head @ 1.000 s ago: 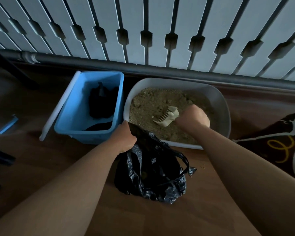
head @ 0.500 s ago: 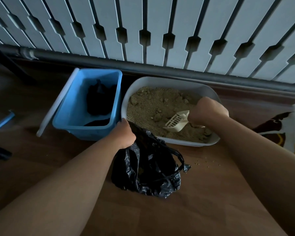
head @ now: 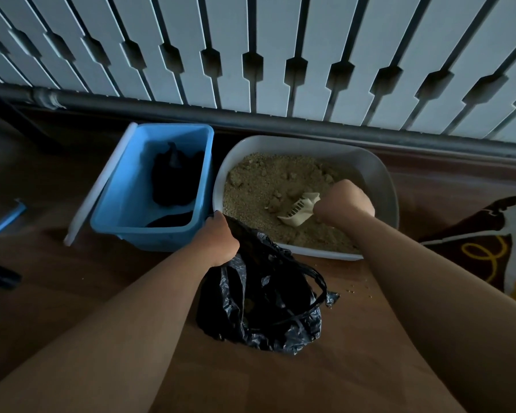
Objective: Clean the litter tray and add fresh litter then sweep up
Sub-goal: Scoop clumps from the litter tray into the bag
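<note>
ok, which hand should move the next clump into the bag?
Right. The right hand grips the scoop, down in the litter tray; the left hand is busy gripping the black bag beside the tray.

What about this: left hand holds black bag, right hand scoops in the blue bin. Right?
No. Head view: the right hand works the scoop in the litter tray, not the blue bin. The left hand does hold the black bag.
</note>
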{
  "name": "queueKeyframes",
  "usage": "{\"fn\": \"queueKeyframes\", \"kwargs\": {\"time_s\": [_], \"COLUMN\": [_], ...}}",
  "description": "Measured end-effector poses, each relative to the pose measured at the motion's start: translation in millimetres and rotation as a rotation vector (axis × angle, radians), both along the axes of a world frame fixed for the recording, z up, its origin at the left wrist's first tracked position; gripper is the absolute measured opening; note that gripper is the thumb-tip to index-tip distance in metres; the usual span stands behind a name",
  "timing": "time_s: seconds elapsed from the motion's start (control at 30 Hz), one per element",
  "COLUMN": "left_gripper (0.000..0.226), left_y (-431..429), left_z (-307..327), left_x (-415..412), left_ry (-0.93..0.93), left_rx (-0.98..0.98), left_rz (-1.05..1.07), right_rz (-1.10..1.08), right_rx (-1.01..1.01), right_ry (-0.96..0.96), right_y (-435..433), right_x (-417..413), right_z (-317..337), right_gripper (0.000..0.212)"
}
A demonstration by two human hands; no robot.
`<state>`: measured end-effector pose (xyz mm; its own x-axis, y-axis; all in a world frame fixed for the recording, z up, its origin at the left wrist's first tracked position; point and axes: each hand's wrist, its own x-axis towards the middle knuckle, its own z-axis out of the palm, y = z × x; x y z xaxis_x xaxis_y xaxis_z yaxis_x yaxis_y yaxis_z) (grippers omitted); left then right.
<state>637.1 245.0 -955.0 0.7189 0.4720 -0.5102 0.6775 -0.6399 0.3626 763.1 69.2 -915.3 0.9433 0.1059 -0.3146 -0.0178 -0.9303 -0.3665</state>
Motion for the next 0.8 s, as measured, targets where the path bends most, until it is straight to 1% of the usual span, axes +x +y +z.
{"fn": "queueKeyframes", "kwargs": {"time_s": [0.13, 0.27, 0.4, 0.57, 0.7, 0.8], "left_gripper": [0.072, 0.057, 0.056, 0.054, 0.051, 0.05], "left_y": [2, 5, 8, 12, 14, 12], "left_z": [-2, -5, -6, -9, -8, -5], "left_x": [1, 2, 1, 0, -2, -4], "left_ry": [-0.006, -0.002, 0.016, 0.011, 0.001, 0.007], "left_rx": [0.016, 0.003, -0.008, -0.045, -0.054, -0.052], "left_rz": [-0.016, -0.012, -0.021, -0.003, 0.007, 0.011], "right_rz": [-0.021, 0.006, -0.032, -0.1, -0.123, -0.08], "right_rx": [0.121, 0.236, 0.338, 0.473, 0.583, 0.595], "right_ry": [0.085, 0.161, 0.217, 0.224, 0.241, 0.241], "right_y": [-5, -1, 7, 1, -22, -35], "right_x": [-3, -8, -12, -9, -10, -11], "right_z": [-30, -50, -59, -61, -61, -59], "right_gripper": [0.026, 0.025, 0.016, 0.026, 0.025, 0.024]}}
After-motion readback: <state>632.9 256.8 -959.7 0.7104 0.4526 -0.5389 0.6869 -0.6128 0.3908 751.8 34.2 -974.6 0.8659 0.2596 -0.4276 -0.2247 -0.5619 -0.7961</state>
